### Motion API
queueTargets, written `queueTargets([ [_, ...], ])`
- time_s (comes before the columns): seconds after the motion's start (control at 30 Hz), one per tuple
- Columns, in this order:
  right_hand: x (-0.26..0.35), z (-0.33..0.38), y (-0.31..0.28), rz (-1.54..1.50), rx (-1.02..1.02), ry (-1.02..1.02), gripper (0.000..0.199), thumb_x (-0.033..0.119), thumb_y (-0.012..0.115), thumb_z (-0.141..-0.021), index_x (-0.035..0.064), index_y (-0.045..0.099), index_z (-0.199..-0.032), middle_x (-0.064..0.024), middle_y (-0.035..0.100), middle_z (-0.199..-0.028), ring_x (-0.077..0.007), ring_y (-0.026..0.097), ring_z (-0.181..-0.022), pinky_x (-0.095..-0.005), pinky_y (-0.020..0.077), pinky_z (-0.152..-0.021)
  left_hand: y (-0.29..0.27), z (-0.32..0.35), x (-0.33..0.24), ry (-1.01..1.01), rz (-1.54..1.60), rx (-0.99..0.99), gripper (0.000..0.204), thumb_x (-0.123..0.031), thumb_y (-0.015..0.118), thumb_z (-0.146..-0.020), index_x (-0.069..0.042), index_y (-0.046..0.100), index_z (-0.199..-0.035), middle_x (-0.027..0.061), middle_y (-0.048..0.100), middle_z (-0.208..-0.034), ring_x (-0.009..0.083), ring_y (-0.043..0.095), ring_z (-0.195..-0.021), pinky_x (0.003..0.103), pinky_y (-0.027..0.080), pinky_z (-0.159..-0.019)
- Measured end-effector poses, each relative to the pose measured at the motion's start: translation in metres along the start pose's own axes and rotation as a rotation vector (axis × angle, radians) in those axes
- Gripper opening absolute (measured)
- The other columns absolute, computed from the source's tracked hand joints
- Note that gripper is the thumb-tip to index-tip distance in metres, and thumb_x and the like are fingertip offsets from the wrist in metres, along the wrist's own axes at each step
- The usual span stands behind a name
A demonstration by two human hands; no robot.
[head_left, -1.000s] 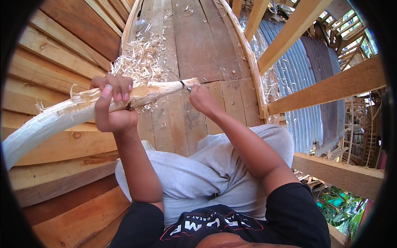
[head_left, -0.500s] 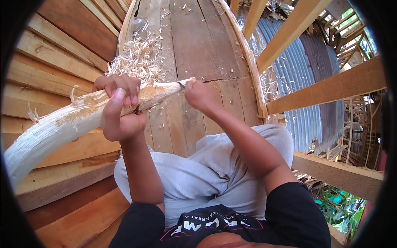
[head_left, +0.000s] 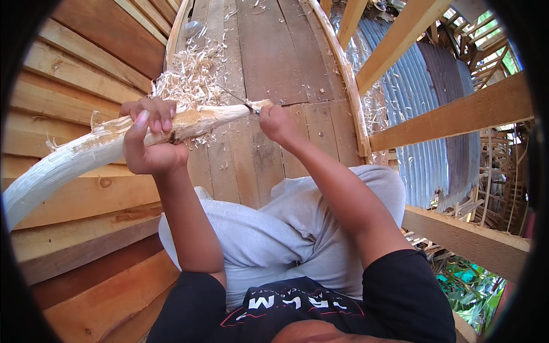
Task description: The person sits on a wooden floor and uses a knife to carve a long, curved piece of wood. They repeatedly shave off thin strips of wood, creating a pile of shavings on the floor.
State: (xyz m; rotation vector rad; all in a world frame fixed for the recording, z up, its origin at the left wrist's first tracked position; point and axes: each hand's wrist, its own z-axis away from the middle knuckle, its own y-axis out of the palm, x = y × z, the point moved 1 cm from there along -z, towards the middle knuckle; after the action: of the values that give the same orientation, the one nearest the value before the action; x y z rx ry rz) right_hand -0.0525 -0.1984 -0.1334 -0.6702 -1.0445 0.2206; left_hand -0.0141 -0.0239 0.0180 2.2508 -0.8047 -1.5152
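A thick, pale, barkless branch (head_left: 68, 157) curves in from the left edge and tapers toward the middle of the view. My left hand (head_left: 150, 137) grips it at its thicker part, fingers over the top and palm beneath, beside a dark knot. At the narrow, whittled end my right hand (head_left: 277, 123) holds a knife (head_left: 235, 96). Its thin blade slants up and left across the branch's tip, touching or just over the wood; its handle is mostly hidden in my fist.
Wood shavings (head_left: 191, 77) are heaped on the plank floor (head_left: 274, 51), with a clear rounded object (head_left: 193, 28) beyond them. A board wall (head_left: 68, 86) runs along the left. Wooden rails (head_left: 452, 111) stand on the right, with corrugated metal sheets (head_left: 414, 103) past them. My crossed legs are below.
My left hand and the branch have shifted left and slightly up. My right hand has moved a little right, and more of the knife blade now shows.
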Motion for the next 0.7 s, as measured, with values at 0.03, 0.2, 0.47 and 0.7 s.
queueTargets([
  [0.03, -0.008, -0.014, -0.001, -0.02, -0.03, 0.004, 0.054, 0.033, 0.031, -0.092, -0.0082, 0.065, -0.083, -0.0325, 0.061, -0.092, -0.0477, 0.059, -0.092, -0.0506, 0.0447, -0.085, 0.005, -0.006, 0.001, 0.017, 0.011, -0.007, 0.018, -0.017, 0.053, -0.072, -0.015, 0.035, -0.069, -0.0017, 0.033, -0.057, 0.0099, 0.035, -0.054, 0.028, 0.033, -0.064],
  [0.2, 0.03, 0.01, -0.009, 0.046, 0.084, -0.069, 0.048, 0.032, 0.033, -0.091, -0.004, 0.065, -0.097, -0.0289, 0.062, -0.102, -0.0431, 0.059, -0.099, -0.0495, 0.0451, -0.087, -0.008, -0.01, -0.004, 0.033, -0.012, 0.014, 0.018, -0.016, 0.053, -0.072, -0.013, 0.035, -0.071, -0.0008, 0.033, -0.057, 0.0105, 0.035, -0.054, 0.028, 0.034, -0.064],
  [0.47, -0.084, -0.045, 0.009, 0.207, 0.043, -0.04, 0.047, 0.028, 0.034, -0.09, -0.0078, 0.063, -0.095, -0.0324, 0.06, -0.099, -0.0457, 0.058, -0.098, -0.049, 0.0448, -0.086, 0.009, -0.008, 0.004, 0.01, 0.059, 0.0, 0.017, -0.013, 0.052, -0.07, -0.011, 0.036, -0.075, 0.0006, 0.035, -0.058, 0.0116, 0.037, -0.054, 0.029, 0.035, -0.063],
  [0.7, 0.005, -0.017, 0.01, 0.022, 0.035, -0.004, 0.048, 0.032, 0.033, -0.091, -0.0028, 0.065, -0.097, -0.0255, 0.063, -0.103, -0.0414, 0.06, -0.098, -0.0477, 0.046, -0.087, -0.002, -0.01, -0.002, 0.008, 0.025, -0.098, 0.015, -0.016, 0.052, -0.073, -0.013, 0.037, -0.071, -0.0015, 0.034, -0.058, 0.0104, 0.036, -0.055, 0.028, 0.034, -0.064],
])
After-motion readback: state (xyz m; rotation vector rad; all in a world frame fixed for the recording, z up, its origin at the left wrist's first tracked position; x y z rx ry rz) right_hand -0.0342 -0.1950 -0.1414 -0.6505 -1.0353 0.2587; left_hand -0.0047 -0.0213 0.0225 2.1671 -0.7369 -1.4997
